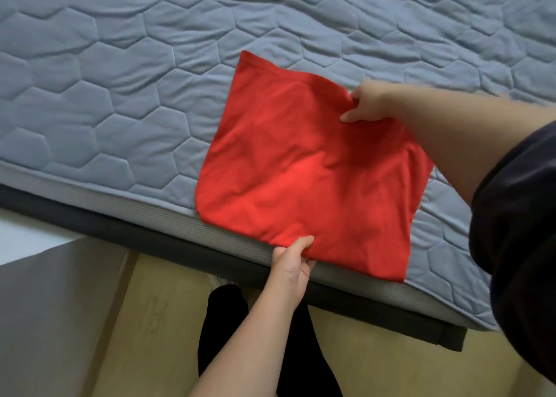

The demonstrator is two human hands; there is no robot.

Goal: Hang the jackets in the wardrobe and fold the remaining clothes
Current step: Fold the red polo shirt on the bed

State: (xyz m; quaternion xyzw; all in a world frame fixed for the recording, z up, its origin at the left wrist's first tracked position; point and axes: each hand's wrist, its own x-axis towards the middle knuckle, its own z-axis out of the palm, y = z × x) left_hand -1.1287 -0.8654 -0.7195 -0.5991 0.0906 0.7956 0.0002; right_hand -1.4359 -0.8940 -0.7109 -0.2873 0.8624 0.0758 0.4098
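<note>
At the near edge of the mattress (120,81), the left hand (293,261) pinches the near border of the folded red garment (307,171), which lies flat there. Farther right, the right hand (367,102) pinches its far corner. Bare mattress extends left and beyond.

Bed fills the upper part of the view. Mattress (120,81) has a grey-blue cover quilted in hexagon stitching, lightly wrinkled. Pale grey mesh band (168,213) along its near side, running diagonally down to the right. Beneath it, dark charcoal bed frame (120,231), ending at lower right. Floor (156,321): light yellowish wood-look boards. Lower left, flat grey panel (45,306), kind unclear; white strip (24,234) above it. Light soft, even.
</note>
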